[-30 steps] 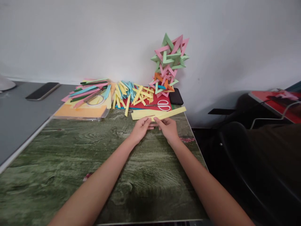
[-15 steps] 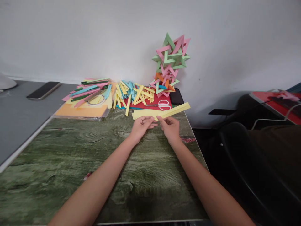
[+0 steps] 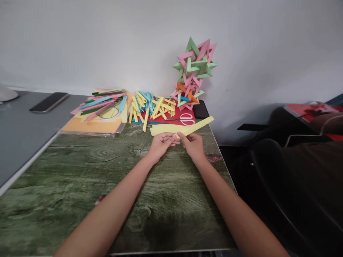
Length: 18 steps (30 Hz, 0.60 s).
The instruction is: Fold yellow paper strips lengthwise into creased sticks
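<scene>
Spanning most of the view: green wood-grain table (image 3: 128, 185); at its back, paper star model (image 3: 197, 66). Left hand (image 3: 161, 145) and right hand (image 3: 194, 145), thumbs against fingers, pinch the near end of a yellow strip (image 3: 199, 126), which slants past flat yellow paper (image 3: 163, 129). Risk (judged): uneven thumb pressure could skew its fold. Versus half a second ago: strip looks narrower, lengthwise line no longer visible.

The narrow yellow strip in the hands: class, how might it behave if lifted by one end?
The narrow yellow strip would probably be light, as it looks like thin paper. It seems fairly stiff lengthwise: its free end juts out straight past the right hand. It might bend if pushed, being long and slim.
</scene>
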{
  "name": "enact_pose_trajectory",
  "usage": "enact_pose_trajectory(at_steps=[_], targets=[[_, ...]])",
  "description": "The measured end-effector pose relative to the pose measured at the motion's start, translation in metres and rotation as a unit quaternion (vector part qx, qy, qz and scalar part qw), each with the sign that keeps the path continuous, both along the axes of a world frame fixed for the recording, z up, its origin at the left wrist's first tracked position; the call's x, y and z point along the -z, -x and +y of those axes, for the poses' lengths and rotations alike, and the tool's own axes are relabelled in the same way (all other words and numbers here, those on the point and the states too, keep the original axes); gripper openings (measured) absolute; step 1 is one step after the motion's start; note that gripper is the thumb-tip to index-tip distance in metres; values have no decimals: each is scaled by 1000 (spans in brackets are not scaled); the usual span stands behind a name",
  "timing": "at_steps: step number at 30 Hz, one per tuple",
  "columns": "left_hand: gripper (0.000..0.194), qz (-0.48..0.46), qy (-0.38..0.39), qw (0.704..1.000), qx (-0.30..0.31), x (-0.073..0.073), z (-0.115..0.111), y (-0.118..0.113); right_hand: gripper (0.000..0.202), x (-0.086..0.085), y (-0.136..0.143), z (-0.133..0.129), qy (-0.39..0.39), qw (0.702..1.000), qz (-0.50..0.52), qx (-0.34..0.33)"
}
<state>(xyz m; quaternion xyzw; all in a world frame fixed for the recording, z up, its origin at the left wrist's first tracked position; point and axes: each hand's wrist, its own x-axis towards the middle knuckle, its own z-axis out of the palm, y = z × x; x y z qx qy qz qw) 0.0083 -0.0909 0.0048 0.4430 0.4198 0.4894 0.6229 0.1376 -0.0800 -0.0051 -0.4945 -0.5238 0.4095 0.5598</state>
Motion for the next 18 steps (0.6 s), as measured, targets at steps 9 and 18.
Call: enact_pose_trajectory(at_steps=[9, 18], targets=[[28, -8, -11, 1000, 20, 3, 0, 1, 39, -3, -1, -2, 12, 999, -25, 21], [25, -5, -13, 999, 35, 4, 1, 2, 36, -6, 1, -5, 6, 999, -26, 29]])
